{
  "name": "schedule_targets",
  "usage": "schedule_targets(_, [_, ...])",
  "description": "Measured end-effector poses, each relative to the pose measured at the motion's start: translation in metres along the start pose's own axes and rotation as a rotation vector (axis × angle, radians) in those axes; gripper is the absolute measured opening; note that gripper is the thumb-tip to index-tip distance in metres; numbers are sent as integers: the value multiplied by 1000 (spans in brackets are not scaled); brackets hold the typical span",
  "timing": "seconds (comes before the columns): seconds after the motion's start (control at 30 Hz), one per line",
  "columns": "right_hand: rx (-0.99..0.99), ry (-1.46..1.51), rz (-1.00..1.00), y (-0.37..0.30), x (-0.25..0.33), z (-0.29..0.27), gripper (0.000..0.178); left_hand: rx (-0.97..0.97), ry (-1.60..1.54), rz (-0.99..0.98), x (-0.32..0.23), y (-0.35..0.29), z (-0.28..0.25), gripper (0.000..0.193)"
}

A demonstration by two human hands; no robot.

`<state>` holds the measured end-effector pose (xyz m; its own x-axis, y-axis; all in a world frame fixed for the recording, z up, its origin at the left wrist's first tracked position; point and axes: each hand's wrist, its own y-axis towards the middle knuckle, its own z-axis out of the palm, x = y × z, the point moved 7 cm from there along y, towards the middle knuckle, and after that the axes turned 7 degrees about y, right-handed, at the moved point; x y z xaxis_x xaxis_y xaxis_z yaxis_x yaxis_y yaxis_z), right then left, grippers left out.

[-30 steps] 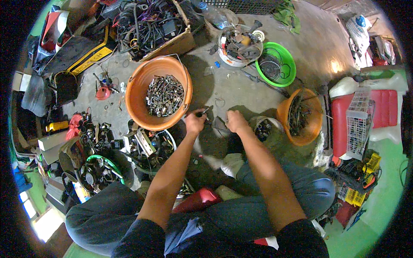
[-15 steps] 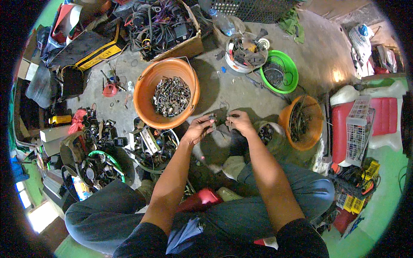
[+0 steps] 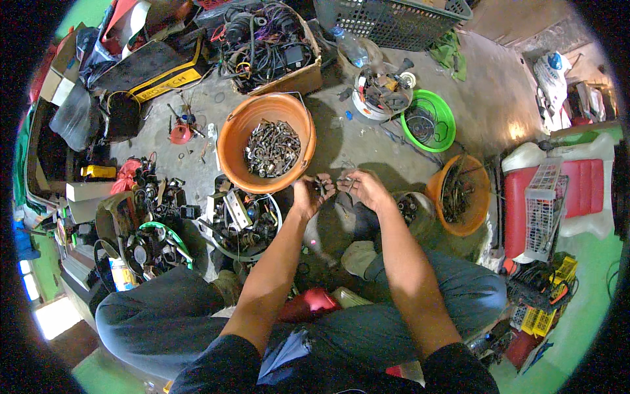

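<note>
My left hand (image 3: pixel 312 196) is cupped, palm up, beside the near rim of the orange bucket (image 3: pixel 231 148). Small dark metal pieces (image 3: pixel 320 186) rest in its curled fingers, too small to tell their exact kind. Just to its right, my right hand (image 3: pixel 365 188) has thumb and fingertips pinched together, and what they hold I cannot make out. The two hands are close but apart, above the floor in front of my crossed legs. Inside the orange bucket lies a heap of bolts and other small metal hardware (image 3: pixel 272 148).
At left stands a tub of mixed parts (image 3: pixel 279 223). A cardboard box of cables (image 3: pixel 282 82) is at the back. To the right are a white bucket (image 3: pixel 367 108), a green basin (image 3: pixel 451 125), a second orange bucket (image 3: pixel 484 203) and a small container (image 3: pixel 426 209) near my right forearm.
My left hand has turned more palm up, showing metal pieces in it. The right hand stays close by, its fingers still pinched. The whole view has shifted slightly.
</note>
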<state>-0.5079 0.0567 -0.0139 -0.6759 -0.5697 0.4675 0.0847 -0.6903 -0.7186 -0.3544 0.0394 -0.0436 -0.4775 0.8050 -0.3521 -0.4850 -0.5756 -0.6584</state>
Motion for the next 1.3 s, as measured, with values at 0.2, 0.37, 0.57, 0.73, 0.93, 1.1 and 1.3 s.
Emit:
schedule_targets(0.2, [197, -199, -82, -14, 12, 52, 34, -15, -66, 12, 11, 10, -6, 41])
schedule_targets(0.37, [212, -298, -43, -13, 7, 55, 34, -19, -140, 45, 20, 28, -20, 37])
schedule_targets(0.57, [-189, -382, -416, 8, 40, -5, 31, 52, -263, -10, 19, 29, -32, 42])
schedule_targets(0.73, [-560, -1057, -614, 18, 37, -55, 32, -123, -182, -4, 19, 14, -38, 40])
schedule_targets(0.93, [-616, -1162, -694, 32, 17, -19, 48, -90, -158, 14, 12, -1, -41, 49])
schedule_targets(1.1, [-413, -1463, -886, 51, 12, 12, 56, -131, -115, 20, 0, -4, -37, 38])
schedule_targets(1.3, [-332, -1852, -838, 55, -5, 11, 38, -73, -120, 11, 3, 0, -41, 35])
